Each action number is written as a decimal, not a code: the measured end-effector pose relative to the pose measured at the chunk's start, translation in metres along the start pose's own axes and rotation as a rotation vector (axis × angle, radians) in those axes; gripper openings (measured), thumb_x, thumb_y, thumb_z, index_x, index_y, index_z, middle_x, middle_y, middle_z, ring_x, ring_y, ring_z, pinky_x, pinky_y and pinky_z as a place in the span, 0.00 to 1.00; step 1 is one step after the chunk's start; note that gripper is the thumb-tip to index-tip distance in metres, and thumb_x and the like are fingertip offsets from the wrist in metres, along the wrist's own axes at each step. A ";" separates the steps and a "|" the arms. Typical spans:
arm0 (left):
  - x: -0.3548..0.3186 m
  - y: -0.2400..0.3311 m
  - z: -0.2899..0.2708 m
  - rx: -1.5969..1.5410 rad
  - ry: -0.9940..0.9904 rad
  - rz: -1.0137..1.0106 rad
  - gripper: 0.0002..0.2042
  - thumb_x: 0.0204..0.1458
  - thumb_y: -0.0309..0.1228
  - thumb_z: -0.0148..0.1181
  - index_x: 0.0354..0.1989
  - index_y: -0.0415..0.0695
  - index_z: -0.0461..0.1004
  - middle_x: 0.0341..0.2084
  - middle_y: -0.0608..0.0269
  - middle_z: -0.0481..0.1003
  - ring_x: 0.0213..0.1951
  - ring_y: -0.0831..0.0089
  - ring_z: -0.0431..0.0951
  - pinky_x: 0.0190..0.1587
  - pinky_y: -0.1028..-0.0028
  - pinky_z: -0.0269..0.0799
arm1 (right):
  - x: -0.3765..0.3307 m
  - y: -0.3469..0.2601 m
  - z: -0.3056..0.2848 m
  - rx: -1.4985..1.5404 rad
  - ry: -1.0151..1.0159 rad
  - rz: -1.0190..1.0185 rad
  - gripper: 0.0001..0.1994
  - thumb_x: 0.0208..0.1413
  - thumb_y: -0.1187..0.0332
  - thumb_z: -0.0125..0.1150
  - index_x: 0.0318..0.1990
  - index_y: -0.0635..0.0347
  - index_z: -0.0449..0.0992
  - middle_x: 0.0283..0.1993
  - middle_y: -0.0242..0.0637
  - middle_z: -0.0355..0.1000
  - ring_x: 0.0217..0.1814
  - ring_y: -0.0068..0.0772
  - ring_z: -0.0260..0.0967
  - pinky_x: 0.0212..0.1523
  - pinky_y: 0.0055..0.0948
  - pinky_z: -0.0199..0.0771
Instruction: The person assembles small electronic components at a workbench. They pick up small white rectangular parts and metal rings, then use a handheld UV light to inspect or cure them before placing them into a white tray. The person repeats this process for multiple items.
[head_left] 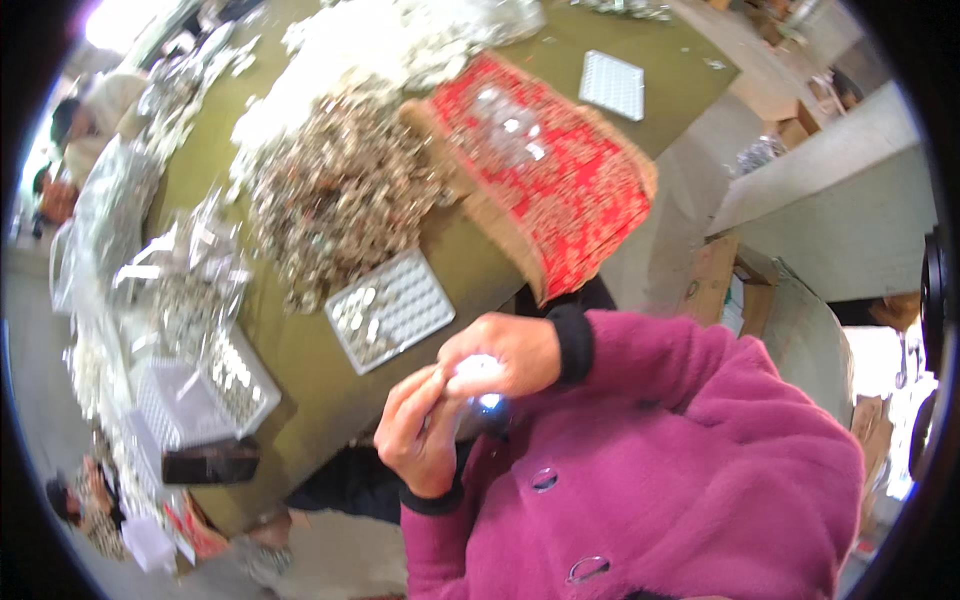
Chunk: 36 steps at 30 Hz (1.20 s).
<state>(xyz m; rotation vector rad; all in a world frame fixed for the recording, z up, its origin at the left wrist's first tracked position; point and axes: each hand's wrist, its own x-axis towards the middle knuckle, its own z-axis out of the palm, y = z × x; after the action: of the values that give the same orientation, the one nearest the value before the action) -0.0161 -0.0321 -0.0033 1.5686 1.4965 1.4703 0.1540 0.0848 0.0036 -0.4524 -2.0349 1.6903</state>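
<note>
My left hand (420,430) and my right hand (510,355) meet in front of my purple coat, fingertips pressed together. Both are closed around something small; a bright white glare covers it, so its kind cannot be made out. Just beyond my hands, a white pocketed tray (425,300) lies on the green tabletop, with flat shiny pieces in some of its pockets. A large heap of small glinting pieces (330,190) rises behind that tray. To its right is a red patterned cloth (590,200) with a tan border, and several clear shiny pieces (510,125) rest on it.
Another white tray (612,85) sits at the far right of the table. On the left are clear plastic bags (115,220), a tray of pale pieces (265,395) and a dark block (210,464). People (95,115) sit along the far left edge. Cardboard boxes (710,280) stand right.
</note>
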 end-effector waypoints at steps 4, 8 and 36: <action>0.003 0.001 0.015 -0.041 0.081 0.005 0.18 0.46 0.14 0.72 0.48 0.37 0.83 0.44 0.56 0.78 0.41 0.70 0.79 0.44 0.75 0.76 | -0.001 0.004 -0.001 0.207 -0.031 0.254 0.06 0.61 0.70 0.61 0.34 0.64 0.76 0.28 0.35 0.72 0.31 0.23 0.71 0.34 0.29 0.72; 0.007 -0.008 0.019 -0.021 0.006 0.047 0.22 0.46 0.13 0.71 0.52 0.38 0.81 0.43 0.58 0.76 0.38 0.72 0.78 0.40 0.76 0.77 | -0.005 0.004 -0.014 0.044 0.103 0.099 0.06 0.61 0.69 0.64 0.37 0.62 0.79 0.31 0.37 0.76 0.35 0.29 0.76 0.37 0.31 0.76; 0.001 -0.013 -0.006 -0.612 0.006 -0.360 0.13 0.59 0.13 0.61 0.51 0.34 0.73 0.47 0.56 0.78 0.46 0.70 0.81 0.52 0.71 0.80 | -0.016 0.039 -0.142 -1.172 0.590 -0.083 0.09 0.57 0.79 0.54 0.44 0.61 0.73 0.38 0.47 0.71 0.41 0.54 0.73 0.41 0.46 0.76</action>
<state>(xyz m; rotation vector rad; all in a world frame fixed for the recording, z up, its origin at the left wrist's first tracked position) -0.0267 -0.0300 -0.0133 0.8821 1.1030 1.5178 0.2427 0.2022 -0.0161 -1.0356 -2.2714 0.0779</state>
